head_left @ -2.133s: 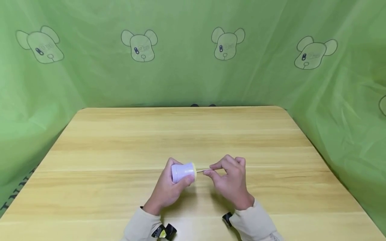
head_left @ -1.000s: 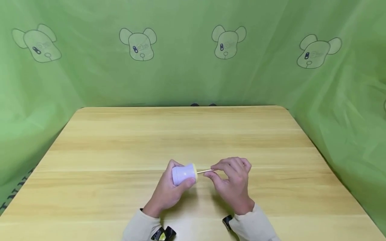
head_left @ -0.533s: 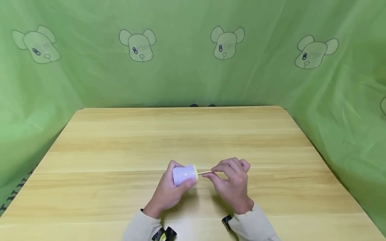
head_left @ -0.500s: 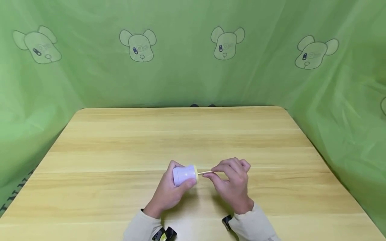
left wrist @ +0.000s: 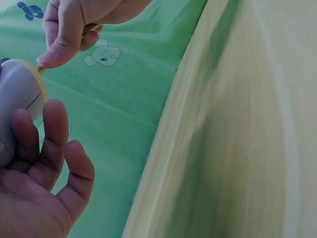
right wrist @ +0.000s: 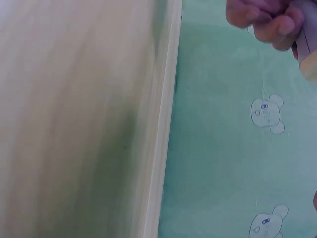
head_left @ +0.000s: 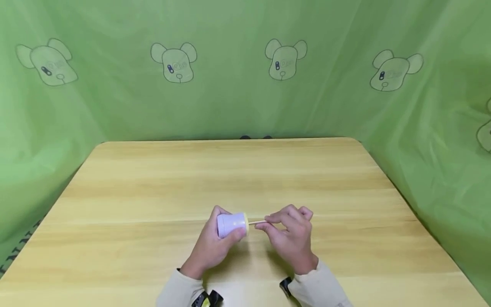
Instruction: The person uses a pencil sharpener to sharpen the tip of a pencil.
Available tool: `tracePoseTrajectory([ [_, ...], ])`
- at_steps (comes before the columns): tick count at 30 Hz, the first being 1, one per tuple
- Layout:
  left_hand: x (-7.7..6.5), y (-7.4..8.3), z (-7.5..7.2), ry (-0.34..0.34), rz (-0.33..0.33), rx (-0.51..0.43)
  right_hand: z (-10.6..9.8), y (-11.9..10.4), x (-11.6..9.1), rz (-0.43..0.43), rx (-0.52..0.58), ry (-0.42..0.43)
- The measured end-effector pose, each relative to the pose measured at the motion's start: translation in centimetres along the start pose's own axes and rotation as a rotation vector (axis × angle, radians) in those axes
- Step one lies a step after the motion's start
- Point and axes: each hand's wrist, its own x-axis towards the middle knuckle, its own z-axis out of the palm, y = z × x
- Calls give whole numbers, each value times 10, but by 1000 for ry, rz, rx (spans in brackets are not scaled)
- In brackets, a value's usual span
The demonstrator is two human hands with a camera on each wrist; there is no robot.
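A lilac, waisted container (head_left: 231, 224) with a yellow end lies sideways in my left hand (head_left: 211, 247), above the table. My left thumb presses along its near side and the fingers wrap behind it. From the yellow end sticks out a thin wooden stick (head_left: 257, 222), which my right hand (head_left: 293, 236) pinches between thumb and index finger. In the left wrist view the same stick (left wrist: 40, 69) enters the yellow end, and a seam runs along the lilac body (left wrist: 20, 96). The right wrist view catches only the container (right wrist: 308, 29) and left fingers; the stick's inner end is hidden.
A wood-grain table (head_left: 230, 179) spreads beneath both hands. Green cloth (head_left: 230, 106) with printed bear heads hangs behind it and at both sides. Black straps with small devices (head_left: 207, 298) sit at the sleeve cuffs.
My right hand has come slightly closer to the container, and a little less of the stick shows between them. Both grips stay the same. The head view has shifted slightly.
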Motion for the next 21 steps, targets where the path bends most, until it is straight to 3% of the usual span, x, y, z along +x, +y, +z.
tracePoseTrajectory([
  [5, -1, 0, -1, -18, -4, 11, -2, -6, 0, 55, -2, -52],
  [12, 0, -2, -6, -57, 51, 49, -9, -10, 6, 192, 12, -232],
  [16, 1, -5, -7, -87, 83, 101, -14, -16, 13, 369, -6, -383],
  [21, 1, -5, -7, -99, 145, 192, -19, -23, 23, 687, -64, -642],
])
